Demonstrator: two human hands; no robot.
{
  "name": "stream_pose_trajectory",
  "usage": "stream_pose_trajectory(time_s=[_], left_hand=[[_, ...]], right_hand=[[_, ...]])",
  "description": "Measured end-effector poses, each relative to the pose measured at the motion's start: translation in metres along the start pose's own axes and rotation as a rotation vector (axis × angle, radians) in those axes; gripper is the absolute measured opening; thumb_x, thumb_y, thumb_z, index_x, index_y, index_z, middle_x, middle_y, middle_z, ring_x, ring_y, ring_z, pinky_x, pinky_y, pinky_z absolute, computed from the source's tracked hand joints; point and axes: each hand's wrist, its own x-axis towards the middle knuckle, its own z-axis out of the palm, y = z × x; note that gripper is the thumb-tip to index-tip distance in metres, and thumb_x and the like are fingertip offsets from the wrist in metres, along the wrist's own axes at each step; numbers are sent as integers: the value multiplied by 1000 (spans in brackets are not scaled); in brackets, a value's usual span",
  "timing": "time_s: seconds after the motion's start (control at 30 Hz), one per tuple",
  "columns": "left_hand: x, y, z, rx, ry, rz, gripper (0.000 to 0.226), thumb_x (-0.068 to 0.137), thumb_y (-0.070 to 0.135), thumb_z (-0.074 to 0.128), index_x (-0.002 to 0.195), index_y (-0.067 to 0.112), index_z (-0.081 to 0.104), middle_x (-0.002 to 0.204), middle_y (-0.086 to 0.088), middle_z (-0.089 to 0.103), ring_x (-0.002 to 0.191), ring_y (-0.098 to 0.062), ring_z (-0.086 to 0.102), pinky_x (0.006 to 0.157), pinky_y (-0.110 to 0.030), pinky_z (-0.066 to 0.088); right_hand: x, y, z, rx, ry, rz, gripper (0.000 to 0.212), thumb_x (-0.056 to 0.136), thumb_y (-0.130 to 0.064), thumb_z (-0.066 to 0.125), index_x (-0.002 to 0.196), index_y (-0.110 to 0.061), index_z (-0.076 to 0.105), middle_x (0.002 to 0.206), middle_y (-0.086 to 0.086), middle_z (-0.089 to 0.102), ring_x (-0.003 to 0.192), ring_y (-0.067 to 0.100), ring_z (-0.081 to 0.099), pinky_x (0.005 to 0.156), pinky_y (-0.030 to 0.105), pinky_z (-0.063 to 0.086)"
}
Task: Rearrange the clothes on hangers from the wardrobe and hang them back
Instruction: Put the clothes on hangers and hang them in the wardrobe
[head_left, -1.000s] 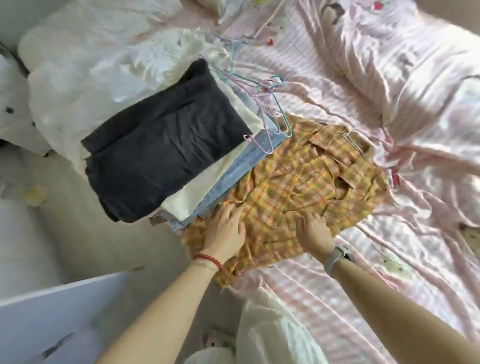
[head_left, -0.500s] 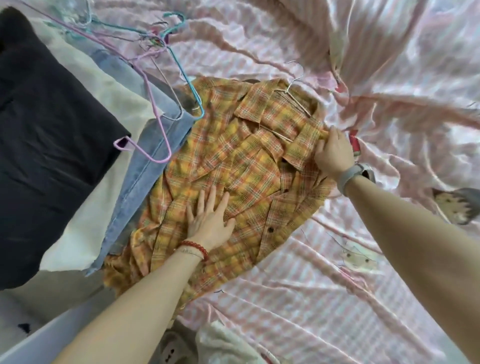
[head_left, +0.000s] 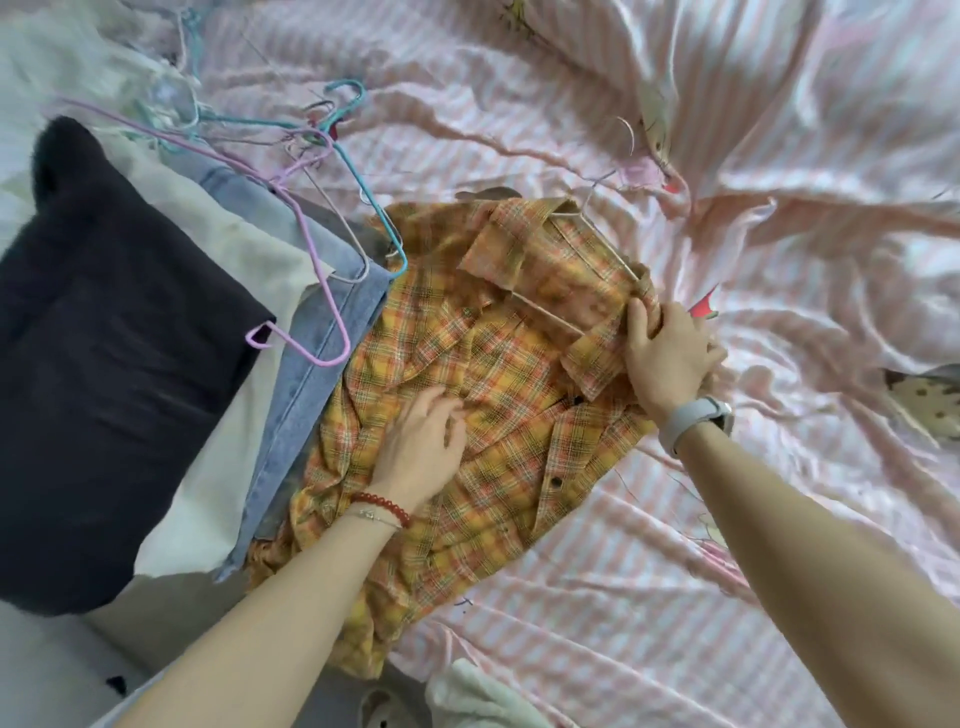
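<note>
A yellow and orange plaid shirt (head_left: 498, 395) lies spread on the pink striped bedsheet (head_left: 623, 597). A thin pale wire hanger (head_left: 597, 234) sits inside its collar, hook pointing up. My left hand (head_left: 421, 447) rests on the shirt's front, fingers slightly curled on the cloth. My right hand (head_left: 665, 353) grips the shirt's right shoulder at the hanger's end. To the left lies a stack of folded clothes: a black garment (head_left: 104, 353), a cream one (head_left: 228, 395) and blue denim (head_left: 311, 353).
Several loose wire hangers, purple (head_left: 317, 280) and teal (head_left: 374, 208) among them, lie on the denim and the sheet above it. A white cloth (head_left: 478, 696) lies at the bottom edge. The rumpled sheet spreads to the right.
The view has pulled closer to the shirt. My left hand's fingers went from spread flat to slightly curled. My right hand stays at the right shoulder, now gripping the cloth.
</note>
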Motion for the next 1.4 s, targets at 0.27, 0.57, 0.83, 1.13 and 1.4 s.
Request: stream_pose_trajectory(time_s=[0.27,0.57,0.83,1.13,1.4], left_hand=[[41,62,-63,311,244,345,57,98,38,32,148,22,10,157,-2,5,144,-24,-6,113,-47,-7],[-45,63,-45,257,7,356,28,99,36,35,115,24,54,97,-2,67,89,-26,63,68,-34,42],[-162,-23,-55,-108,103,8,32,97,36,40,67,24,38,62,1,47,69,-27,53,65,-40,40],[-333,-141,-67,-491,592,-439,35,98,20,44,63,18,39,54,5,37,48,-6,35,50,-19,31],[-513,-217,3,-619,1208,-989,30,96,25,47,66,28,42,49,10,38,51,-15,46,50,-29,33]], right_hand=[[-76,56,-32,130,122,-172,48,83,-48,30,73,-10,56,75,8,57,88,31,50,75,35,21],[-108,88,-61,-1,168,-239,46,82,-44,34,81,-9,63,82,9,62,86,33,53,83,37,22],[-141,-2,-48,-30,74,-672,38,86,-39,37,89,-12,64,86,8,62,89,30,52,91,40,26],[-294,-155,5,-29,-161,-1171,44,86,-47,34,91,-16,65,91,4,65,94,30,55,91,41,24],[-506,-236,20,116,-314,-1787,39,87,-46,39,92,-20,67,86,0,64,86,28,57,86,40,29]])
